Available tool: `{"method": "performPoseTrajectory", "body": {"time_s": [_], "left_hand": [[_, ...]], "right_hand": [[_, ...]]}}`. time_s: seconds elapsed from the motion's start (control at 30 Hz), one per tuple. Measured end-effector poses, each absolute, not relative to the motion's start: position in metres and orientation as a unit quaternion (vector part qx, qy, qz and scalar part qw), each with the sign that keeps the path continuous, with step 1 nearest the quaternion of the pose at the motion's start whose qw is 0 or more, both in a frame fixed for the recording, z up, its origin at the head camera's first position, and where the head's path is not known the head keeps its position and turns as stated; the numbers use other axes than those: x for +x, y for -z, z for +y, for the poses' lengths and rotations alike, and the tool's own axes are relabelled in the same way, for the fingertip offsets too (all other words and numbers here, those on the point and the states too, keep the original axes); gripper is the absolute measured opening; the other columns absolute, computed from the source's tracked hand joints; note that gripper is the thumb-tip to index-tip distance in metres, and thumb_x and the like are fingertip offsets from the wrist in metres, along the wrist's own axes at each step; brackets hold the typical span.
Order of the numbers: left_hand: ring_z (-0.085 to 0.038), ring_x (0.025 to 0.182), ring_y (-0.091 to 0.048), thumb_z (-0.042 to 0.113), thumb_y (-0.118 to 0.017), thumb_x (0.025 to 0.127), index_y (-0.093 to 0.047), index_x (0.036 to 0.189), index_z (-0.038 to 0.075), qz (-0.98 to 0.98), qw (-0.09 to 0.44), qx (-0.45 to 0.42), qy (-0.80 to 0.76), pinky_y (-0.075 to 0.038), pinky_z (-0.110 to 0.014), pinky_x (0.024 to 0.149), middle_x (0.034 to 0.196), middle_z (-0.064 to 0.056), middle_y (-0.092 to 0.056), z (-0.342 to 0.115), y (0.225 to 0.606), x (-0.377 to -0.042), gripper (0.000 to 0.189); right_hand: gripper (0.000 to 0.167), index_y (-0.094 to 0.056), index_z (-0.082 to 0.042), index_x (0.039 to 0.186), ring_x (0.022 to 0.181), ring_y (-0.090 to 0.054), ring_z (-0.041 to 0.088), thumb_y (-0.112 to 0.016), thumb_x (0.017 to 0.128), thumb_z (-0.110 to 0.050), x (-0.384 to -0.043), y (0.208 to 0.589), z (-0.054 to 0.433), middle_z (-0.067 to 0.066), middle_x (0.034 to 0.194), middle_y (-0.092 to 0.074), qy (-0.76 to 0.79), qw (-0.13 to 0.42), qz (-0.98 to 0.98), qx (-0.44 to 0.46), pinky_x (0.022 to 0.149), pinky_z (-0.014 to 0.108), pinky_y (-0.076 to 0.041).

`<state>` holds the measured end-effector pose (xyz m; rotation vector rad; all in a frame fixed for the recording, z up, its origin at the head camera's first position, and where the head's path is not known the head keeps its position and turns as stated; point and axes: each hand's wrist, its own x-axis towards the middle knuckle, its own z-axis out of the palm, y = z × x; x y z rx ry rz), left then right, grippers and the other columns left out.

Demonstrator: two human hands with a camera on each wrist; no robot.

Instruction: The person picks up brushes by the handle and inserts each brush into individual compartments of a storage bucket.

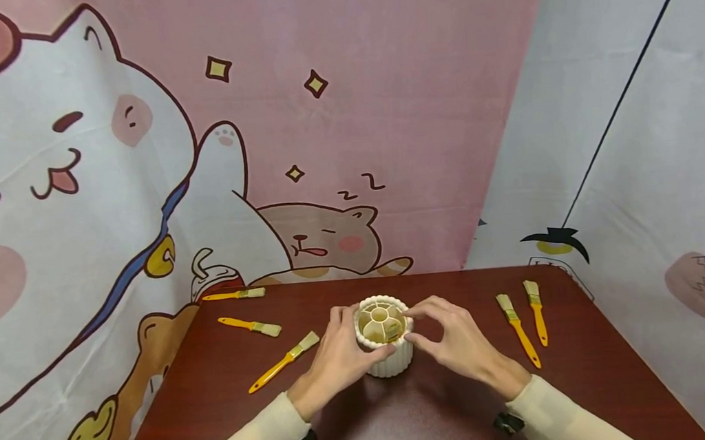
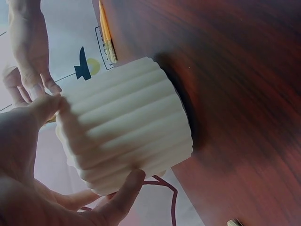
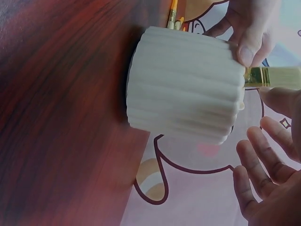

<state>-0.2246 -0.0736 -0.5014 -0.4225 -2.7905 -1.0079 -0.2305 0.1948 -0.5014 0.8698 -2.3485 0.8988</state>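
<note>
A white ribbed round holder with an inner divider of several compartments stands on the table. My left hand holds it, its thumb over the near rim and its fingers on the left side. A paintbrush stands in the holder, bristles up; its handle is hidden inside. At the right rim is my right hand, its thumb and fingers spread apart. In the right wrist view the right thumb is close beside the brush and the other fingers are extended, gripping nothing.
On the left of the dark red table lie three yellow-handled brushes, one a paintbrush nearest the holder. Two more lie on the right, including a paintbrush. A cartoon-printed cloth hangs behind the table.
</note>
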Motion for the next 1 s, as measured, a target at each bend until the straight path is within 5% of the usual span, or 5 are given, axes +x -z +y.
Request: {"method": "performPoseTrajectory", "body": {"time_s": [0.4, 1.0], "left_hand": [[-0.039, 0.139, -0.07, 0.051, -0.102, 0.088, -0.05, 0.169, -0.005, -0.911, 0.05, -0.164, 0.374, -0.061, -0.057, 0.118, 0.157, -0.024, -0.06, -0.081, 0.501, -0.227, 0.111], [-0.045, 0.156, -0.061, 0.043, -0.099, 0.09, -0.047, 0.171, -0.004, -0.902, 0.028, -0.19, 0.386, -0.053, -0.064, 0.128, 0.171, -0.025, -0.057, -0.086, 0.5, -0.229, 0.108]], "right_hand": [[0.04, -0.086, -0.013, 0.125, 0.114, -0.081, 0.017, -0.104, 0.09, -0.02, -0.232, 0.502, 0.205, -0.005, 0.121, -0.083, -0.321, 0.247, -0.869, 0.284, 0.097, 0.048, -0.069], [0.038, -0.087, -0.014, 0.125, 0.109, -0.082, 0.02, -0.102, 0.091, -0.017, -0.232, 0.511, 0.221, -0.002, 0.118, -0.084, -0.304, 0.255, -0.88, 0.262, 0.092, 0.047, -0.068]]}}
